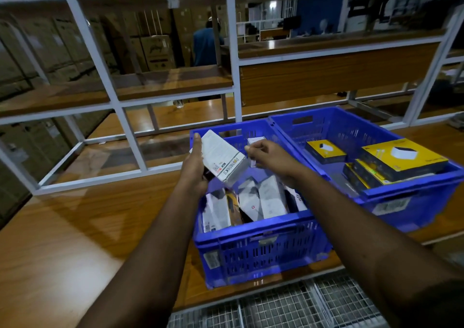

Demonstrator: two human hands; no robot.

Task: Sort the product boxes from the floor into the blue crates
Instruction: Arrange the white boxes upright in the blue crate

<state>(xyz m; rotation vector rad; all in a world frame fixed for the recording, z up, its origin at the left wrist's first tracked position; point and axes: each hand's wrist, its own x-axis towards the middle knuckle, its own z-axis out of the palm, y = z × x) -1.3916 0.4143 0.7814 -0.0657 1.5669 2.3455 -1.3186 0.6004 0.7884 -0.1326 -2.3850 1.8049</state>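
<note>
My left hand [194,167] grips a white product box [223,158] tilted above the near blue crate [263,250]. My right hand [267,158] pinches a smaller white box [252,143] over the same crate, just right of the first box. Inside this crate several white and black boxes [261,202] lie jumbled. The second blue crate [391,197] stands to the right, touching the first. It holds several yellow and black boxes [401,159].
Both crates stand on a wooden table [75,227]. A white metal frame [130,141] with wooden shelves rises behind them. A wire mesh surface [276,307] lies below the table's front edge. A person in blue [206,44] stands far behind among cardboard cartons.
</note>
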